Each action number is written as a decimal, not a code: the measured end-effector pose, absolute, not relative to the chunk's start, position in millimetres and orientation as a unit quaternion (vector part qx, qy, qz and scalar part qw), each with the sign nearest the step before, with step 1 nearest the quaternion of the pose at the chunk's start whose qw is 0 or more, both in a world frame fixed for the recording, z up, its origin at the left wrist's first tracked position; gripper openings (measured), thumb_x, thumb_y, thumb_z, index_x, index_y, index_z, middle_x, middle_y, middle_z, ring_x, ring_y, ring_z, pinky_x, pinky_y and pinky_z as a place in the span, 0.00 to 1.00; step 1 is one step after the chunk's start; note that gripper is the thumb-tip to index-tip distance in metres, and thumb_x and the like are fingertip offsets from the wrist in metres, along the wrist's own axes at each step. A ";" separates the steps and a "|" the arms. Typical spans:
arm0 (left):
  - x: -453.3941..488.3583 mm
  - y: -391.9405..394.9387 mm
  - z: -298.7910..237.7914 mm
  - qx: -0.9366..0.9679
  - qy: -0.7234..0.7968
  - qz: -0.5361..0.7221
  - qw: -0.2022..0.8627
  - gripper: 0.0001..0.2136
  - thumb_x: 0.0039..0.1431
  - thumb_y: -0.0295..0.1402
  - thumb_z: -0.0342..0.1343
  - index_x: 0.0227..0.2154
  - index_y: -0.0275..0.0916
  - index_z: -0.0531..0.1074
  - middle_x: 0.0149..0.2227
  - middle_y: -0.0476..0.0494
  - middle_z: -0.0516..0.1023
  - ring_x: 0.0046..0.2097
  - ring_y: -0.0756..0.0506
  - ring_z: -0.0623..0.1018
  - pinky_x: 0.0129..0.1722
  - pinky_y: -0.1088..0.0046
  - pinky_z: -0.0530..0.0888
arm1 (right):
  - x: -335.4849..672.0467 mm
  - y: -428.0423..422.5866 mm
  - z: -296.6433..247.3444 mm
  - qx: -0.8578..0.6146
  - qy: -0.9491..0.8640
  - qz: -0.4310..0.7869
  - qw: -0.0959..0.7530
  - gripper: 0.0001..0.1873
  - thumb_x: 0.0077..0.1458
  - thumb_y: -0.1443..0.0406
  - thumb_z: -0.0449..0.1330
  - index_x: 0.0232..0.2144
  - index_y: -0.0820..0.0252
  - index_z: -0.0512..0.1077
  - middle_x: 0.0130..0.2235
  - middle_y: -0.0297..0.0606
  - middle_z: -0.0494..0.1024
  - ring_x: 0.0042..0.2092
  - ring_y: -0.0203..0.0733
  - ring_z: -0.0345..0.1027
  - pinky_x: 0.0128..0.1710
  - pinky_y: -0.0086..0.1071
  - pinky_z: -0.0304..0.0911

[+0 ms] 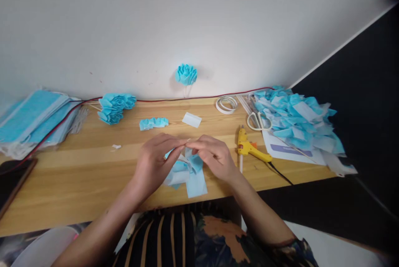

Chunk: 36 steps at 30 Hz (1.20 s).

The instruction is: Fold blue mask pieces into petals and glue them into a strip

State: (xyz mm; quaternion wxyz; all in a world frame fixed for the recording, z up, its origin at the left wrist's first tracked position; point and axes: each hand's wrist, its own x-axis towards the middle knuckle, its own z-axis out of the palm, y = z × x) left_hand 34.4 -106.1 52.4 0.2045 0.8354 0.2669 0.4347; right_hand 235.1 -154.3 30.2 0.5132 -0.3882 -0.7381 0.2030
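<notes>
My left hand [156, 161] and my right hand [213, 154] meet over the front edge of the wooden table [77, 179]. Both pinch small light-blue and white pieces of cut mask fabric [190, 171], which hang between and below the fingers. The fingertips touch at the top of the pieces. A loose folded blue strip [153, 123] and a white rectangle [191, 119] lie just beyond the hands.
A yellow glue gun [251, 148] lies to the right, with white scissors [258, 121], a tape roll [226, 104] and a heap of blue scraps [296, 119]. Finished blue flowers [115, 107] and a stack of masks [31, 119] sit at the left. One flower [186, 74] stands against the wall.
</notes>
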 end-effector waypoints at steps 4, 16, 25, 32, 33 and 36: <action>32.2 -104.2 45.7 0.848 0.270 0.424 0.167 0.06 0.63 0.25 0.60 0.39 0.39 0.81 0.36 0.44 0.85 0.37 0.46 0.82 0.38 0.70 0.77 | 232.6 -153.0 22.4 -0.383 -0.773 0.108 0.493 0.16 0.69 0.61 0.53 0.51 0.56 0.77 0.34 0.39 0.81 0.35 0.40 0.74 0.36 0.36 0.67; 34.6 -99.1 42.7 0.827 0.306 0.431 0.190 0.07 0.61 0.25 0.57 0.32 0.39 0.79 0.28 0.49 0.82 0.30 0.49 0.78 0.33 0.72 0.74 | 223.8 -151.5 12.0 -0.397 -0.807 0.013 0.438 0.18 0.69 0.59 0.52 0.53 0.60 0.74 0.31 0.38 0.79 0.33 0.42 0.71 0.36 0.37 0.63; 31.1 -99.1 35.3 0.755 0.371 0.452 0.297 0.08 0.64 0.31 0.57 0.30 0.38 0.79 0.31 0.46 0.83 0.33 0.48 0.80 0.35 0.73 0.75 | 222.7 -156.6 15.6 -0.372 -0.778 0.139 0.486 0.25 0.68 0.66 0.51 0.66 0.50 0.64 0.35 0.35 0.82 0.36 0.41 0.74 0.40 0.39 0.67; 31.2 -99.6 37.9 0.790 0.298 0.465 0.267 0.06 0.66 0.32 0.59 0.37 0.40 0.82 0.34 0.44 0.85 0.36 0.46 0.81 0.39 0.67 0.74 | 221.3 -158.9 15.7 -0.371 -0.778 0.148 0.485 0.25 0.68 0.68 0.52 0.65 0.50 0.65 0.39 0.37 0.83 0.40 0.42 0.76 0.41 0.40 0.69; 31.5 -99.1 37.5 0.793 0.296 0.467 0.256 0.05 0.65 0.32 0.60 0.36 0.40 0.82 0.33 0.44 0.85 0.35 0.46 0.81 0.39 0.67 0.74 | 221.6 -158.1 14.5 -0.370 -0.783 0.136 0.481 0.25 0.68 0.69 0.52 0.65 0.50 0.65 0.39 0.37 0.83 0.39 0.42 0.76 0.41 0.40 0.69; 31.7 -97.5 36.2 0.798 0.293 0.463 0.249 0.04 0.63 0.30 0.62 0.35 0.40 0.82 0.33 0.45 0.85 0.34 0.46 0.81 0.38 0.68 0.73 | 223.4 -156.0 11.9 -0.382 -0.799 0.095 0.454 0.25 0.67 0.68 0.53 0.64 0.52 0.65 0.36 0.38 0.82 0.36 0.42 0.74 0.39 0.41 0.68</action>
